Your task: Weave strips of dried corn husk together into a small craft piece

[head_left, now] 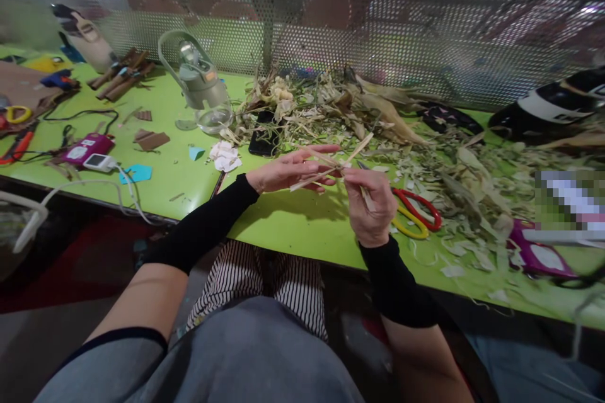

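Note:
Narrow pale strips of dried corn husk (360,147) cross each other over the green table. My right hand (372,206) pinches them where they meet, between thumb and fingertips. To the left, my left hand (282,171) has its fingers stretched out and apart, with strip ends lying against and among them; I see no firm grip there. Scissors (428,209) with red and yellow handles lie just right of my right hand, their blades partly hidden behind it. A heap of dried husks (382,114) and shredded bits spreads behind both hands.
A dark phone (263,137), crumpled tissue (225,157) and lidded green bottle (201,85) stand or lie behind my left hand. Farther left are a purple box (85,148) with cables and pliers (21,146). At right are a dark bottle (548,110) and another purple box (543,255).

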{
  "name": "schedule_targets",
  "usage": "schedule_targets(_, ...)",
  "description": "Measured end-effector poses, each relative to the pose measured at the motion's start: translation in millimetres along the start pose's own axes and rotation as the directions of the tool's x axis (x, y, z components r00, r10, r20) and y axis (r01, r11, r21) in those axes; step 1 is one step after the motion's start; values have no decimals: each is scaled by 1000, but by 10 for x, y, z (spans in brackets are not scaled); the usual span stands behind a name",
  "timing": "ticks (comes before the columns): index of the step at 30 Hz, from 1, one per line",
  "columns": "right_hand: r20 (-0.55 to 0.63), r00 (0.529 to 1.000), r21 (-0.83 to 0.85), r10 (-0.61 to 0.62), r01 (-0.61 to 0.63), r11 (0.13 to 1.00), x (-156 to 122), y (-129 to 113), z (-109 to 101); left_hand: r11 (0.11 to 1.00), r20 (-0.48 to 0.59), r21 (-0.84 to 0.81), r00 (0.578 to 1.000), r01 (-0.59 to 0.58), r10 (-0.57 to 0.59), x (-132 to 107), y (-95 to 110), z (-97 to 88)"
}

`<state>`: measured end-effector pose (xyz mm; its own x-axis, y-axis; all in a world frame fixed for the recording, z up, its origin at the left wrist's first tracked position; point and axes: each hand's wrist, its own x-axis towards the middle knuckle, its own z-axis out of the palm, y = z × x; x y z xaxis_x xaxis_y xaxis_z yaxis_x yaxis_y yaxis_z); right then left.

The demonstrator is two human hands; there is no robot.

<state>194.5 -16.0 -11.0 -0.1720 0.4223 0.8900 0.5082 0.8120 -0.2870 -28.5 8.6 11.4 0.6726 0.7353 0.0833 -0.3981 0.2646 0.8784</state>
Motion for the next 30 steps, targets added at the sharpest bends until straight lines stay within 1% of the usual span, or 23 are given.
schedule_targets(2, 72, 997, -51, -31, 35, 998, 9, -8, -16, 998, -31, 56, 1000, 0, 2, 25, -36, 11)
schedule_targets(4, 144, 988, -90, -59, 72, 993, 11, -9, -28, 994, -100, 111, 995, 14, -3, 46, -84, 24)
schedule_targets(7, 216, 975, -114, -50, 76, 991, -3, 7, -34, 981, -197, 183, 980, 62, -25, 63, -139, 54)
schedule_targets(9, 255, 966, -110, -37, 67, 992, -18, 22, -34, 970, -207, 228, 978, 86, -38, 66, -150, 73)
schedule_targets(11, 290, 956, -108, -41, 76, 991, -31, 35, -35, 953, -215, 293, 977, 75, -11, 66, -145, 83)
schedule_targets(13, 308, 950, -124, -52, 94, 988, -37, 43, -32, 924, -234, 379, 971, 54, 39, 70, -138, 77)
schedule_targets(15, 306, 951, -147, -54, 103, 984, -39, 47, -20, 893, -230, 447, 971, 46, 65, 79, -140, 60)
schedule_targets(19, 216, 975, -201, -49, 93, 975, -45, 62, 27, 886, -138, 464, 989, 16, 54, 103, -174, 31)
schedule_targets(22, 176, 984, -213, 30, 8, 977, -56, 95, 53, 899, -130, 438, 990, 6, 57, 110, -190, 18)
schedule_targets(25, 150, 972, -146, 182, -161, 976, -67, 133, 59, 945, -136, 327, 988, -24, 72, 93, -158, -6)
schedule_targets(27, 121, 946, -54, 302, -298, 953, -73, 160, 64, 981, -75, 191, 996, -22, 37, 69, -111, -30)
schedule_targets(29, 93, 907, 42, 411, -416, 908, -83, 191, 79, 997, 27, 75, 1000, 7, -9, 46, -66, -52)
schedule_targets(30, 76, 886, 88, 457, -463, 882, -89, 207, 91, 999, 78, 44, 997, 20, -23, 37, -51, -57)
